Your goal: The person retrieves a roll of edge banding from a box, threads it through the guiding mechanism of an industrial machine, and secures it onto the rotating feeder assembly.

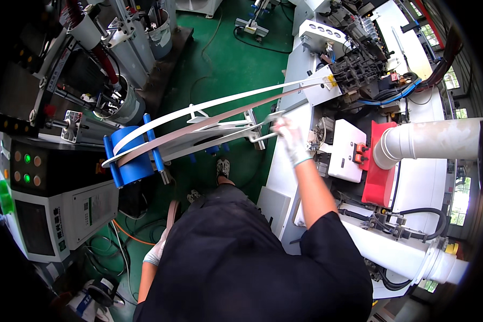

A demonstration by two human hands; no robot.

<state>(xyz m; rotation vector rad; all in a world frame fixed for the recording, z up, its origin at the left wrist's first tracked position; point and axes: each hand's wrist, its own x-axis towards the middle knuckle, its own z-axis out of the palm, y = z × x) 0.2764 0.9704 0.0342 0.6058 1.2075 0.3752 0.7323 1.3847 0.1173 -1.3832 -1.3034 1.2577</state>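
Observation:
My right hand (292, 140), in a white glove, reaches forward beside the edge of the white machine bed. Motion smears its fingers, so their grip is unclear; they are by the end of a pale metal bar (263, 122). My left hand (155, 252), also gloved, hangs low at my side, partly hidden by my dark shirt. It grips a brownish band coil (172, 213), seen only as a narrow curved edge. Ahead, a white band (214, 101) and a brown band (220, 111) run from a blue reel (134, 163) to the machine's feed plate (321, 86).
A control cabinet (91, 212) with green lights stands at left. Buckets (124, 107) and metal columns are behind it. On the right are a white duct (434, 140), a red hood (378, 182) and a white box (346, 153). Cables (118, 252) trail over the green floor.

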